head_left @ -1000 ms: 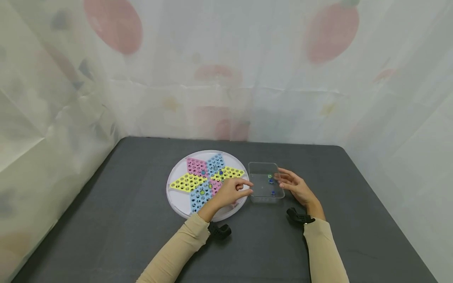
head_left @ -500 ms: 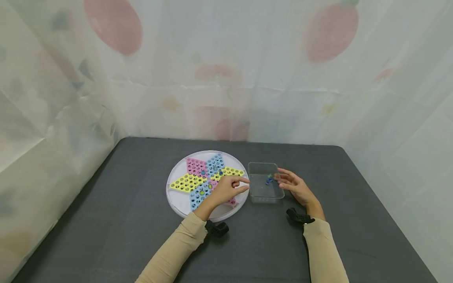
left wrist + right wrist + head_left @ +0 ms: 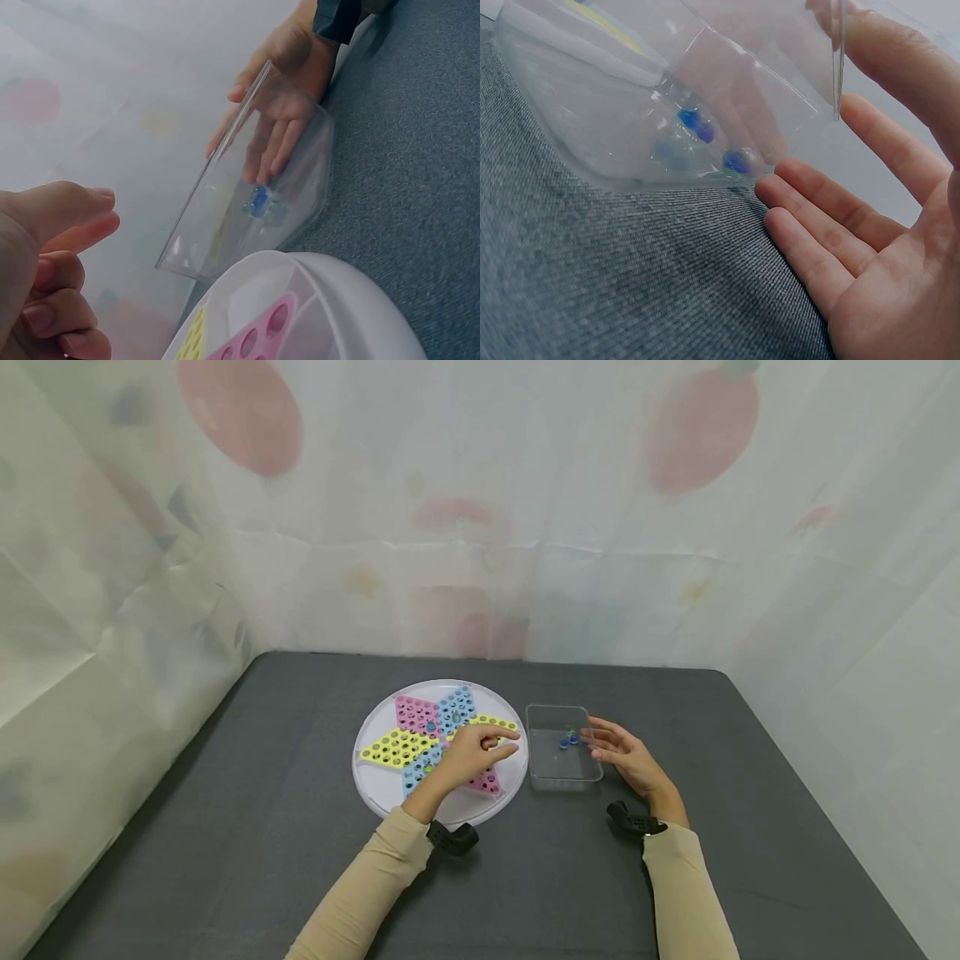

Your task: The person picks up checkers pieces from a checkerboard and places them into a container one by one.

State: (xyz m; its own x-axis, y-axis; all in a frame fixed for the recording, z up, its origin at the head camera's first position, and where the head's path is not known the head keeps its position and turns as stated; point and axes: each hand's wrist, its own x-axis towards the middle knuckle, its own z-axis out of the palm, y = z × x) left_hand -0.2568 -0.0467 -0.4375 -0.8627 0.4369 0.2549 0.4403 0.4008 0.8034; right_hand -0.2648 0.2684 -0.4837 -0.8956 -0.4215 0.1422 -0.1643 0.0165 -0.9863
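My left hand (image 3: pixel 468 756) hovers over the right part of a round white Chinese checkers board (image 3: pixel 375 785), hiding some of its holes. Its thumb and index finger stand apart with nothing visible between them; the other fingers curl inward in the left wrist view. Beside the board is a clear plastic box (image 3: pixel 558 770) with a few blue and green marbles (image 3: pixel 563 743) on its floor. My right hand (image 3: pixel 626 756) lies against the box's right side, fingers (image 3: pixel 810 240) fairly straight and thumb near the rim.
Pink, yellow and blue star points carry rows of holes, and several marbles sit in them, one marble (image 3: pixel 431 727) near the upper middle. A dark grey cloth (image 3: pixel 300 877) covers the table. Pale printed curtains (image 3: pixel 480 527) hang behind and at the sides.
My left hand has drawn back leftward from the box's edge over the board, its thumb and index finger spreading. The marbles in the box have rolled and gathered. My right hand stays put.
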